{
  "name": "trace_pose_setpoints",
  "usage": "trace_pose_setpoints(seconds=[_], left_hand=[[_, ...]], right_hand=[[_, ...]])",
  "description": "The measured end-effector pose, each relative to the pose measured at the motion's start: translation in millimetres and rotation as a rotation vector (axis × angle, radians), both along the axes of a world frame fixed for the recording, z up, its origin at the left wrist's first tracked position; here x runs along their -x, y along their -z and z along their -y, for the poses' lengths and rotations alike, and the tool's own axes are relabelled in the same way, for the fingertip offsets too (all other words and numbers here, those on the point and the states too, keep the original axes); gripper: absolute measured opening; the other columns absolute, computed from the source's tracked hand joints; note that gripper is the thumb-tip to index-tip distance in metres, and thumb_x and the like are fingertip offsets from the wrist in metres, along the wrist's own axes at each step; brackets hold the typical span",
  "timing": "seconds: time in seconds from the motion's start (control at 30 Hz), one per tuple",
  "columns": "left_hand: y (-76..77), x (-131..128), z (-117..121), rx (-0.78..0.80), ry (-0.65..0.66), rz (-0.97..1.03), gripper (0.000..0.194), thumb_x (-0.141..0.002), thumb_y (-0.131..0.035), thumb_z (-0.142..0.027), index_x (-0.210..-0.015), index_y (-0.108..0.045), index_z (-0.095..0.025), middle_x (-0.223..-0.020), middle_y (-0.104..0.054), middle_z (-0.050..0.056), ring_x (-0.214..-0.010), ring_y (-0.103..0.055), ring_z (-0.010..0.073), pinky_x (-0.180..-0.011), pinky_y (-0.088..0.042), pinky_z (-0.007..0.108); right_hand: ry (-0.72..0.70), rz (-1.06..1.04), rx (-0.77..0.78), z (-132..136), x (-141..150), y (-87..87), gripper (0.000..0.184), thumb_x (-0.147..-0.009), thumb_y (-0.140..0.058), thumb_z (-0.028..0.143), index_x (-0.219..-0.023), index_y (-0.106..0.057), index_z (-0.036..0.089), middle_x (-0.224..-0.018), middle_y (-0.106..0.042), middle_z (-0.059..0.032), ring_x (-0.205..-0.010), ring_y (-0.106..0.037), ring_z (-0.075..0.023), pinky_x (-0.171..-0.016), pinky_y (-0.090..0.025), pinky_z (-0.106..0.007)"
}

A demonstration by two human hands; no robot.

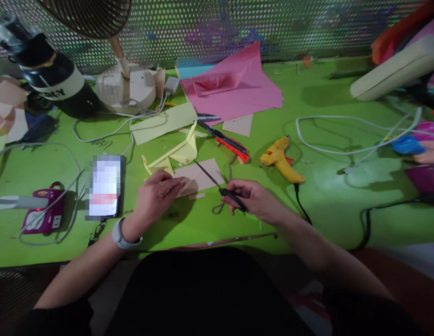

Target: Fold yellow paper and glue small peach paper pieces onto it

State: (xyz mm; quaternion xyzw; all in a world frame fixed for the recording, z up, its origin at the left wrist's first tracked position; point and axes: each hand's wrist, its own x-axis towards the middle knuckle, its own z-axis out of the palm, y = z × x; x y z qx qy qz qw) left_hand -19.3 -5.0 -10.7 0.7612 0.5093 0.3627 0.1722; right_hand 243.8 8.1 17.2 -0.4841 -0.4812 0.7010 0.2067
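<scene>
My right hand (247,198) grips the black handles of a pair of scissors (210,175). The blades point up and left across a pale pink paper strip (209,173) lying on the table. Thumb and fingers pinched, my left hand (161,193) holds a small pale piece of paper (189,182) just above that strip; its outline is hard to make out. Beyond the left hand rests a folded light yellow paper piece (178,153). A small paper offcut (197,196) lies between the hands.
Behind are a red box cutter (233,145), a yellow paper strip (164,123) and pink paper (238,100). A yellow glue gun (282,159) lies right. Left are a phone (105,186), a purple power adapter (45,212), a black bottle (63,81) and a fan (124,88). Cables cross both sides.
</scene>
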Motion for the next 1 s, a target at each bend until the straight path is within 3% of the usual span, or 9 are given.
trace_pose_setpoints(seconds=[0.1,0.2,0.33,0.43,0.73,0.9,1.0], left_hand=[[-3.9,0,2,-0.097,-0.031,-0.049,0.021,-0.089,-0.065,-0.028,-0.107,-0.072,-0.018,-0.092,-0.066,0.007,-0.078,-0.064,0.0143,-0.066,-0.055,0.026],[-7.3,-4,7,-0.133,0.053,-0.095,0.018,-0.09,-0.063,-0.025,-0.105,-0.07,-0.019,-0.091,-0.066,0.006,-0.081,-0.064,0.015,-0.07,-0.056,0.027],[-6.5,-13,17,-0.065,0.221,-0.278,0.022,-0.091,-0.057,-0.021,-0.11,-0.066,-0.016,-0.093,-0.066,0.009,-0.082,-0.063,0.0197,-0.07,-0.055,0.032],[-6.2,-19,22,0.009,0.218,-0.377,0.018,-0.092,-0.055,-0.022,-0.103,-0.066,-0.014,-0.094,-0.066,0.011,-0.082,-0.061,0.0212,-0.073,-0.054,0.036],[-4.6,-22,21,0.074,0.199,-0.327,0.015,-0.093,-0.052,-0.018,-0.09,-0.066,-0.014,-0.088,-0.063,0.009,-0.08,-0.059,0.0198,-0.074,-0.053,0.036],[-3.2,-16,19,0.002,0.221,-0.247,0.018,-0.093,-0.049,-0.017,-0.1,-0.066,-0.015,-0.091,-0.063,0.009,-0.082,-0.06,0.0195,-0.073,-0.054,0.034],[-2.6,-17,18,-0.068,0.24,-0.314,0.022,-0.094,-0.051,-0.022,-0.111,-0.062,-0.015,-0.097,-0.064,0.011,-0.086,-0.06,0.0224,-0.074,-0.054,0.037]], right_hand=[[0.053,-0.006,-0.051,-2,0,-0.3,0.045,-0.059,-0.083,0.054,-0.068,-0.056,0.019,-0.058,-0.055,0.0055,-0.05,-0.053,-0.0073,-0.049,-0.046,-0.023],[0.082,-0.012,-0.094,-3,1,-1.6,0.047,-0.059,-0.082,0.057,-0.068,-0.055,0.019,-0.058,-0.054,0.0056,-0.049,-0.051,-0.0071,-0.047,-0.043,-0.023],[0.071,-0.007,-0.104,-3,4,-2.1,0.048,-0.059,-0.08,0.059,-0.068,-0.054,0.019,-0.056,-0.053,0.0061,-0.049,-0.049,-0.0069,-0.044,-0.04,-0.022],[0.066,-0.005,-0.087,-3,5,-0.4,0.048,-0.058,-0.082,0.057,-0.067,-0.054,0.019,-0.055,-0.054,0.0065,-0.048,-0.049,-0.0066,-0.044,-0.038,-0.022],[0.046,0.018,-0.055,-3,7,10.1,0.049,-0.055,-0.084,0.053,-0.068,-0.053,0.018,-0.055,-0.056,0.006,-0.05,-0.054,-0.008,-0.047,-0.037,-0.022],[0.065,0.03,-0.115,-2,6,16.7,0.047,-0.058,-0.083,0.053,-0.071,-0.054,0.018,-0.057,-0.057,0.0054,-0.051,-0.053,-0.0083,-0.047,-0.036,-0.022],[0.087,0.011,-0.149,-1,7,16.7,0.045,-0.059,-0.084,0.051,-0.071,-0.055,0.018,-0.059,-0.057,0.0052,-0.053,-0.054,-0.0087,-0.05,-0.04,-0.022]])
